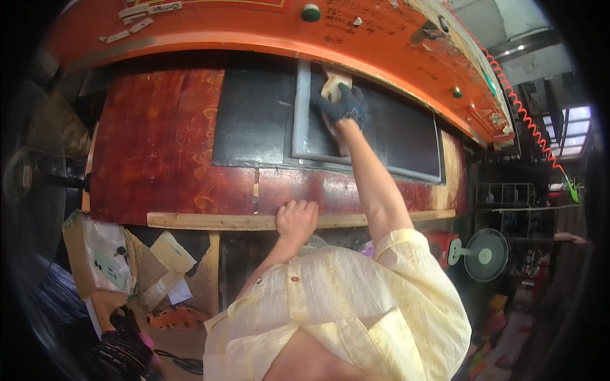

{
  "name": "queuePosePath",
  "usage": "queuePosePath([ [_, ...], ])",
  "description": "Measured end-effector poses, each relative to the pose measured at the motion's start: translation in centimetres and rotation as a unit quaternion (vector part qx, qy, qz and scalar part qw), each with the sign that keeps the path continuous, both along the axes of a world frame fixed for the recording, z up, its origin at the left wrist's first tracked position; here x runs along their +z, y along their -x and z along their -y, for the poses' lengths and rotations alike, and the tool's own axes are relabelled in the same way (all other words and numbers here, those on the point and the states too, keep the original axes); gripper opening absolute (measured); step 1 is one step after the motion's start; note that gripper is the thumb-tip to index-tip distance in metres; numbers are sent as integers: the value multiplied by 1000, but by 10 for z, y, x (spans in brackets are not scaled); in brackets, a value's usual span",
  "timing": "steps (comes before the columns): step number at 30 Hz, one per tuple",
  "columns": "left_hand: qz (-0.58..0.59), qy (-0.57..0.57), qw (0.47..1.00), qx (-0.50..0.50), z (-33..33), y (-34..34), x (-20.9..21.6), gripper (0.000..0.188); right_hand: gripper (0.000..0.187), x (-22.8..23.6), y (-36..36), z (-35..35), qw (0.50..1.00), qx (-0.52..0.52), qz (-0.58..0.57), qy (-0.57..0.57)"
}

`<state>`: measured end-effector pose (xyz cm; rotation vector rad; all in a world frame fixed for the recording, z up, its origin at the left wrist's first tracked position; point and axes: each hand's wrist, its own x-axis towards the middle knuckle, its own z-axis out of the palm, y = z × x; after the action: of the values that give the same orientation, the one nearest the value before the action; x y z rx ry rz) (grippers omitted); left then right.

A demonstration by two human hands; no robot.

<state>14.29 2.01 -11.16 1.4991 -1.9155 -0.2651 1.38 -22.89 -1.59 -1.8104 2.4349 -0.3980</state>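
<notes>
My right hand (346, 106), in a dark glove, reaches far over the table with its fingers spread round a long tan piece (338, 81) with a hole in it. What the piece is I cannot tell. It lies inside a grey-edged rectangular frame (300, 117) that holds a dark flat sheet (400, 130). The frame overlaps a black mat (253, 120) on the reddish-brown tabletop (155, 136). My bare left hand (297, 220) rests with curled fingers on the table's pale wooden front edge (210, 220), and nothing shows in it.
An orange machine beam (254, 25) with green buttons spans the far side, low above the table. A red coiled hose (518, 101) hangs at the right. Fans stand at the right (486, 255) and far left (22, 179). A cardboard box (95, 295) with scraps sits at lower left.
</notes>
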Motion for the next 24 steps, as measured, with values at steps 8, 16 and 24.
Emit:
queuePosePath([
  [8, -13, 30, 999, -17, 54, 6, 4, 15, 48, 17, 100, -19, 959, 31, 262, 104],
  [16, -49, 12, 999, -14, 126, 18, 9, 12, 15, 52, 302, -5, 972, -5, -161, 172],
  [24, 87, 6, 996, -9, 161, 30, 12, 35, 31, 67, 374, 52, 884, -152, 331, 292],
])
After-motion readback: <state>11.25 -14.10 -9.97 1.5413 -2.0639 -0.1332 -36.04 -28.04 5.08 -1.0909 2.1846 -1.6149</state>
